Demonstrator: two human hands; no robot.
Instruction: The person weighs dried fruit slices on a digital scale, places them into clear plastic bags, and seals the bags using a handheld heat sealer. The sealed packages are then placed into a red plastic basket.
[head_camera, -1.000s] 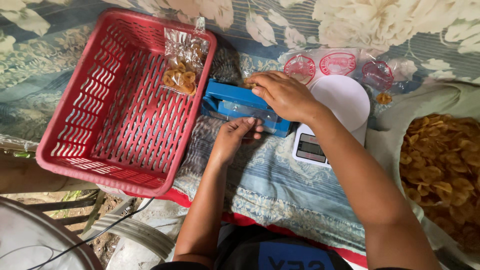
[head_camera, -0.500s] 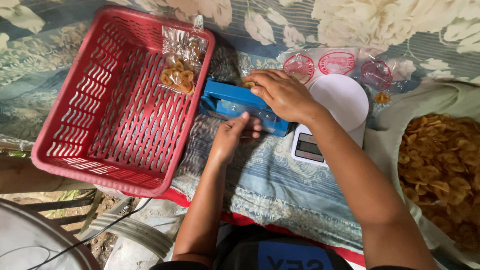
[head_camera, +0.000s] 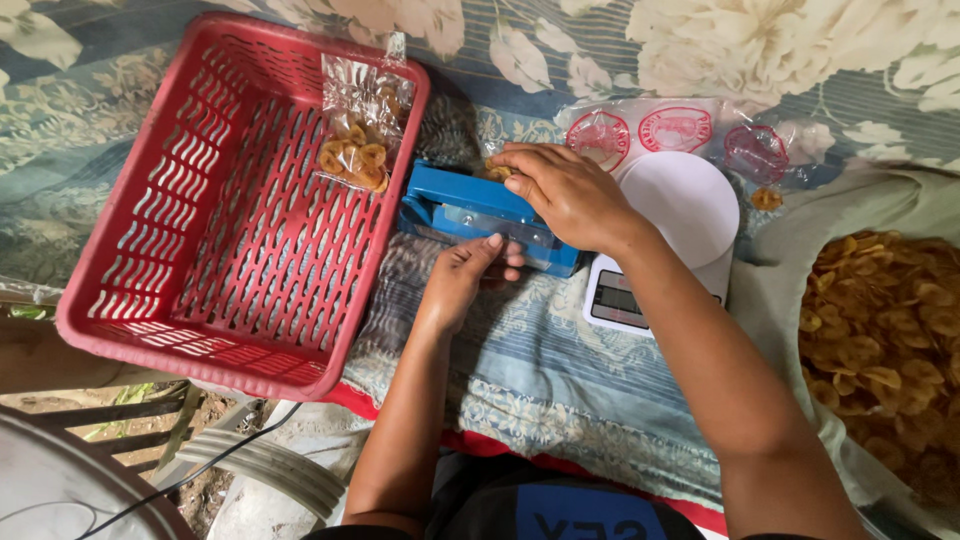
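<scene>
A blue heat sealer (head_camera: 470, 205) lies on the floral cloth between a red basket and a white scale. My right hand (head_camera: 565, 192) presses down on top of the sealer, and a bit of a chip packet (head_camera: 497, 170) shows under its fingers. My left hand (head_camera: 468, 275) holds the clear edge of the packet at the sealer's near side, fingers pinched. Inside the red plastic basket (head_camera: 190, 300), a sealed clear bag of yellow chips (head_camera: 357, 135) leans against the far right wall.
A white kitchen scale (head_camera: 680, 215) with a small display sits right of the sealer. Clear printed bags (head_camera: 680, 125) lie behind it. A large open sack of yellow chips (head_camera: 890, 330) fills the right side. A cable (head_camera: 200, 470) and chair parts show below left.
My hands stay on the sealer; the left fingers shifted slightly along the packet edge. The view drifted a little, nothing else moved.
</scene>
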